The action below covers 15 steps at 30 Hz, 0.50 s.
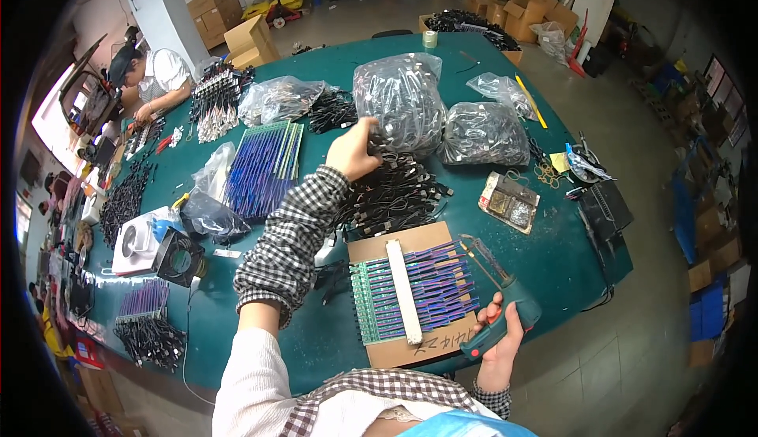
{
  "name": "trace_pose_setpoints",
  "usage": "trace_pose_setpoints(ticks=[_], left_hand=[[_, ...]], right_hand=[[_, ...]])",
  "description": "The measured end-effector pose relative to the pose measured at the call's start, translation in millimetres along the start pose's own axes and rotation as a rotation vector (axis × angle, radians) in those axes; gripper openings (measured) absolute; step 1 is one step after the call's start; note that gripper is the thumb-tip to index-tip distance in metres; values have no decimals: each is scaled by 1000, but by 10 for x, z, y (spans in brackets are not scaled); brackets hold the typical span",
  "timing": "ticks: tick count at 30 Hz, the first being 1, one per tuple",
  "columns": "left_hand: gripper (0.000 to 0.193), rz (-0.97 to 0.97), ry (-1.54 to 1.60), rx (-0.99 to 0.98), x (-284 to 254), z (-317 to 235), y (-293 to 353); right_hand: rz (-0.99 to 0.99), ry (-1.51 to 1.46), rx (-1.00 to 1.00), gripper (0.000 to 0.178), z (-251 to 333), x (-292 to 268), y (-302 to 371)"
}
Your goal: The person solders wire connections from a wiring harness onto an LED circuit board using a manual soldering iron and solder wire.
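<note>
My left hand [355,151] reaches forward to the near side of a big clear bag of black cables [401,93], above a loose pile of black cables [399,196]. Its fingers are curled, and whatever is between them is hidden. In my right hand [505,333] is a green soldering gun [517,303] with red parts, its metal tip [474,246] angled up and to the left. Left of the gun, a row of small green circuit boards [365,303] with blue-purple strips [442,299] rests on a cardboard sheet [426,240]. A white bar [403,291] lies across the strips.
A grimy solder tray [509,202] sits beyond the gun. Another cable bag [483,135] stands behind it. Purple strips [264,172], a small black fan [179,257] and cable bundles [150,338] lie leftward on the green table [332,358]. A co-worker [158,78] works at the far left.
</note>
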<state>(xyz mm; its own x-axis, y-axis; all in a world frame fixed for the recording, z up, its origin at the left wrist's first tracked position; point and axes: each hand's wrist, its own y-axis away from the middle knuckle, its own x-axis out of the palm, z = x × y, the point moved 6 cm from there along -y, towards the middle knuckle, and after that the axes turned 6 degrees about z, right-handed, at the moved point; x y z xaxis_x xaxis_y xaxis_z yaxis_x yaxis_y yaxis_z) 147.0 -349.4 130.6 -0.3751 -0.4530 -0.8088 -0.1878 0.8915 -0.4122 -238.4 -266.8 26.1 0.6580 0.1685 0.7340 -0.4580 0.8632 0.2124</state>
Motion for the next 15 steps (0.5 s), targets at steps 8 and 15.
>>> trace_pose_setpoints(ticks=[8,15], left_hand=[[32,-197,405,197,-555,-699,778],[32,-163,673,85,-141,-1146,1968]], right_hand=[[-52,59,-39,37,52,3,26],[3,63,-65,36,89,128,53]])
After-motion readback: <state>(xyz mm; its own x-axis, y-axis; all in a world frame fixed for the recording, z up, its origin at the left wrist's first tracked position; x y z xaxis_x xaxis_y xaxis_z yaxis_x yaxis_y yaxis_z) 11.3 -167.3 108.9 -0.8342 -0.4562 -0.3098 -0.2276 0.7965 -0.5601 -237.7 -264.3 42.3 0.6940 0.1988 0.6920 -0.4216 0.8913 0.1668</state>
